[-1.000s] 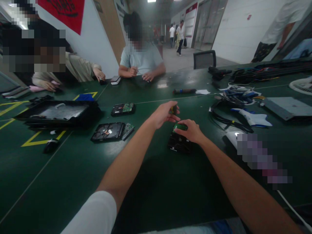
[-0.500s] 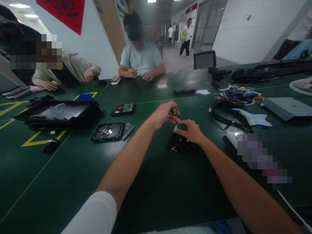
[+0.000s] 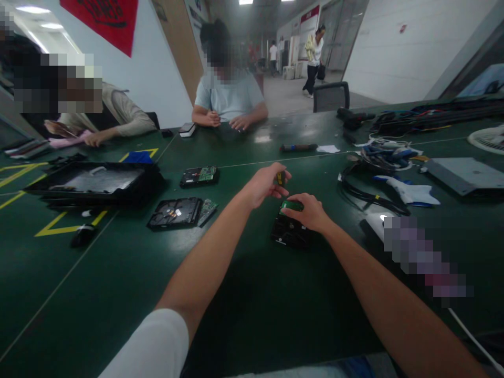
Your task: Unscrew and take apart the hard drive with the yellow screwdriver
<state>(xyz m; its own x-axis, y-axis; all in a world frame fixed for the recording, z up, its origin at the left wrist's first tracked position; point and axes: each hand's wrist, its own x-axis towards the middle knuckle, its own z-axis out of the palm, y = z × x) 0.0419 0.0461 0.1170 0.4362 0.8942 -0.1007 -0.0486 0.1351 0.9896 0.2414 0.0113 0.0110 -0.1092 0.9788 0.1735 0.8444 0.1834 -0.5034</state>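
A black hard drive (image 3: 289, 232) with a green circuit board (image 3: 292, 205) lies on the dark green table (image 3: 252, 294) in front of me. My right hand (image 3: 309, 212) rests on top of it, fingers pressing the green board's near edge. My left hand (image 3: 264, 185) hovers just behind the drive, fingers closed around a small screwdriver with a yellow-and-black handle (image 3: 280, 178), held upright over the board.
Two more opened hard drives (image 3: 179, 212) (image 3: 199, 176) and a black tray (image 3: 94, 181) lie to the left. Cables and tools (image 3: 378, 157) crowd the right side. Two other people sit across the table, and a dark office chair (image 3: 331, 96) stands behind it.
My hands have barely moved; the left fingers shift slightly around the screwdriver handle. The person at far left has pulled their arms in, and a walker in the corridor has moved right.
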